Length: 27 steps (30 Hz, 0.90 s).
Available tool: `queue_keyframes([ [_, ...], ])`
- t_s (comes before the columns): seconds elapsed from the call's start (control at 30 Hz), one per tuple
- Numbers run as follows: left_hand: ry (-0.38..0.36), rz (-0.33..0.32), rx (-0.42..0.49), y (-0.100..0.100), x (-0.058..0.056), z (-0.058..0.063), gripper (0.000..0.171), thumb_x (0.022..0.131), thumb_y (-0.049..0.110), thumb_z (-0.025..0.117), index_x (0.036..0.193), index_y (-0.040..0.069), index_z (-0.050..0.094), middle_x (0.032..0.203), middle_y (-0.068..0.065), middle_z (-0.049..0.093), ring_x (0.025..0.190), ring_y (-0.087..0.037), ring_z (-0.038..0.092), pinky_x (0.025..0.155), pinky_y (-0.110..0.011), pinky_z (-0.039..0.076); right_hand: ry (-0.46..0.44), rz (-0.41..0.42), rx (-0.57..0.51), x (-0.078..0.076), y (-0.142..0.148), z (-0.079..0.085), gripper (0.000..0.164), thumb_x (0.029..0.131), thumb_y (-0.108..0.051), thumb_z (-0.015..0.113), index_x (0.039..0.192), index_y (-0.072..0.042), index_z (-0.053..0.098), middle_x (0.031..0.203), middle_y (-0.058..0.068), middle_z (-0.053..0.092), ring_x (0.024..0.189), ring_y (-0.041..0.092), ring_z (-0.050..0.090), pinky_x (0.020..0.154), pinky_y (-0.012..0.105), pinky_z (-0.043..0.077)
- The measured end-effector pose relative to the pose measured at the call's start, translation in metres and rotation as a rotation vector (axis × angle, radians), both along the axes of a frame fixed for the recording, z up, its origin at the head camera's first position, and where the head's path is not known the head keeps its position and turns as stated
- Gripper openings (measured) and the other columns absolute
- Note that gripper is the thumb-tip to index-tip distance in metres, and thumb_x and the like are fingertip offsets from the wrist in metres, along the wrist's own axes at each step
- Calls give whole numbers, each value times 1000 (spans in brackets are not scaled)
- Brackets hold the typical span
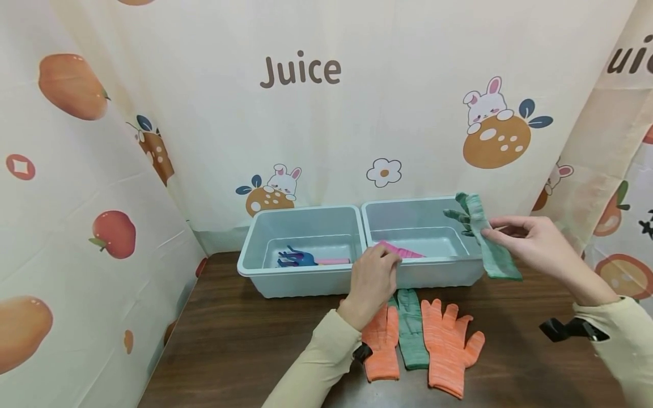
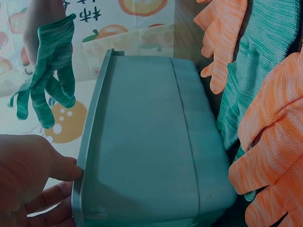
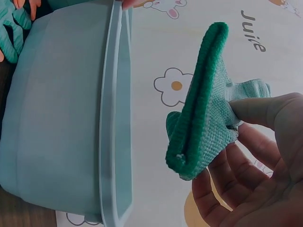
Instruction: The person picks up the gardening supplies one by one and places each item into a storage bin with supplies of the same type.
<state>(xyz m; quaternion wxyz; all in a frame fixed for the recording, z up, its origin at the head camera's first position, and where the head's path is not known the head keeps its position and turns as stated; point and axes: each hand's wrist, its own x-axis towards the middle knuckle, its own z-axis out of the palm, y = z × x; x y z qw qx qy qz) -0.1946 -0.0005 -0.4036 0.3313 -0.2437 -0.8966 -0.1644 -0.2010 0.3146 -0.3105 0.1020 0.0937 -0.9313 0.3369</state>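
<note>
My right hand (image 1: 535, 241) pinches a green knit glove (image 1: 492, 243) between thumb and fingers, over the right end of the right-hand pale blue bin (image 1: 444, 275). The cuff hangs outside the front rim, with the glove's fingers towards the back. In the right wrist view, the folded cuff opening (image 3: 194, 109) faces the camera. My left hand (image 1: 371, 277) grips the same bin's rim near its front left corner; the thumb (image 2: 66, 168) lies against the rim in the left wrist view. Inside that bin lies a pink item (image 1: 400, 250), partly hidden by the front wall.
The left-hand bin (image 1: 301, 281) holds a small blue hand rake (image 1: 298, 259) with a pink handle. On the dark wooden table (image 1: 229, 340), before the bins, lie an orange glove (image 1: 449, 345), another green glove (image 1: 412, 334) and a second orange glove (image 1: 382, 351) partly under my left arm.
</note>
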Motion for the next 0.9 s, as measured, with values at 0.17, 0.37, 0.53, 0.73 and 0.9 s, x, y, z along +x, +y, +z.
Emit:
queue_keyframes([
  [0.17,-9,-3,-3,0,0,0,18,103,13,68,101,21,84,100,6,74,88,-12,71,72,-23,60,8,24,15,-7,-4,4,41,100,-34,76,125,-1,77,100,2,78,75,-1,60,60,22,49],
  [0.37,-17,6,-14,0,0,-1,17,103,14,69,101,21,84,101,6,74,90,-12,71,73,-24,61,16,56,23,-17,-10,14,40,99,-33,77,123,-1,78,102,13,81,76,-4,63,60,21,50],
  [0.53,-15,7,-9,1,0,-2,18,103,13,69,100,22,85,100,7,74,89,-12,71,72,-23,60,-18,66,72,-24,-14,22,45,100,-36,75,127,-1,76,111,18,79,80,-5,61,64,20,50],
  [0.73,-11,12,-13,1,0,-2,18,103,14,69,100,22,85,99,6,74,88,-12,71,72,-23,60,-74,77,111,-33,-17,26,49,101,-40,73,132,-2,73,121,21,75,90,7,61,69,20,52],
  [0.9,-10,15,-21,1,-1,-2,18,104,14,69,100,22,85,99,6,74,88,-12,71,73,-23,60,-75,109,99,-39,-16,20,46,102,-36,73,132,-1,73,122,22,75,88,6,60,69,20,52],
])
